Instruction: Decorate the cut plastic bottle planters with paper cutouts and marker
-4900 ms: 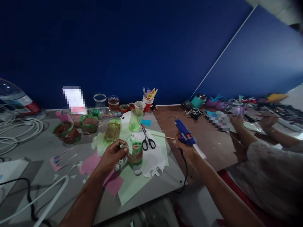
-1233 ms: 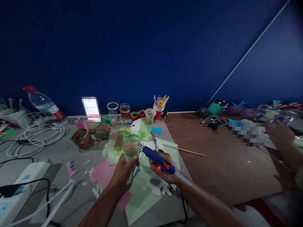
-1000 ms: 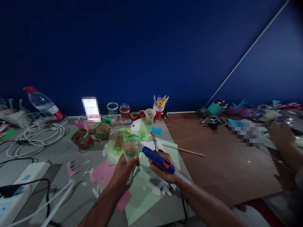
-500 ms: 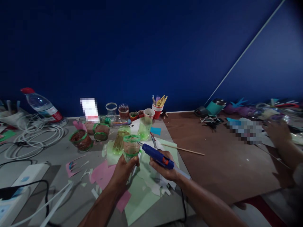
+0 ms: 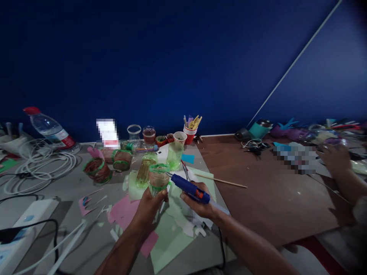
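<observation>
My left hand (image 5: 153, 200) is closed round the lower part of a small clear cup (image 5: 159, 178) with a green rim, a brownish band and a second green strip below. In my right hand (image 5: 197, 202) is a blue hot glue gun (image 5: 187, 188), a glue stick showing at its rear. The gun's metal nozzle points left and sits at the cup's rim; whether it touches cannot be made out. Beneath both hands lies a pale green paper sheet (image 5: 169, 244) with torn white scraps on it. Scissors (image 5: 185, 170) lie just behind the gun, partly hidden.
A wooden stick (image 5: 222, 180) crosses onto the brown board. Behind stand a green-tinted cup (image 5: 175, 154) and a red cup of plastic cutlery (image 5: 190, 133). White cables (image 5: 40, 172), a power strip (image 5: 25, 229) and a tilted bottle (image 5: 54, 131) are left. Another person's hand (image 5: 334, 158) works at right.
Hardly anything differs: the whole view has shifted very slightly. Both hands, the cup and the glue gun keep the same positions relative to each other.
</observation>
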Demonstrator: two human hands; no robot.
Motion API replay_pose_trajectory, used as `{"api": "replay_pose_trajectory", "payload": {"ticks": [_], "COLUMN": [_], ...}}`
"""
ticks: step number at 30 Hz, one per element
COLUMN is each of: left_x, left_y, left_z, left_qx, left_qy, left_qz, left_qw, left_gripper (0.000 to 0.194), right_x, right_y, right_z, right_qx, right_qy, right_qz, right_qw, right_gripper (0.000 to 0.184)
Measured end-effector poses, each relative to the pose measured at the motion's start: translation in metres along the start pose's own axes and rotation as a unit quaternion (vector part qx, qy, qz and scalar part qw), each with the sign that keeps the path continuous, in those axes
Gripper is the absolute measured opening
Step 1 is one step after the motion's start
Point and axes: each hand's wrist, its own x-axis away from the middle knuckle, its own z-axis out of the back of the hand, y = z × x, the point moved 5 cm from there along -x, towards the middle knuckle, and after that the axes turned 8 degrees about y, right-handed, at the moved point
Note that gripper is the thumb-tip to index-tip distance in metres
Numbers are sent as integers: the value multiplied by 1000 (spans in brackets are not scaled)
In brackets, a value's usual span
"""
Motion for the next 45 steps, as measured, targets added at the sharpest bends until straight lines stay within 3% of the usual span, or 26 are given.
{"api": "replay_pose_trajectory", "payload": {"ticks": [15,29,45], "left_x": [3,6,3], "left_y": [3,6,2], "left_z": [-1,-5,-6], "left_qx": [36,121,193], "left_qy": [7,-20,-82], "left_qz": [22,62,68], "left_qw": [999,991,975], "left_gripper": [33,33,30], "right_x": [-2,-1,0], "right_y": [-5,0,24], "right_z": [-2,-3,-7], "right_qx": [5,-10,-76], "right_qy": [-12,-25,-42], "right_qz": [24,-37,-107], "right_qw": [1000,999,990], "right_gripper": [31,30,31]}}
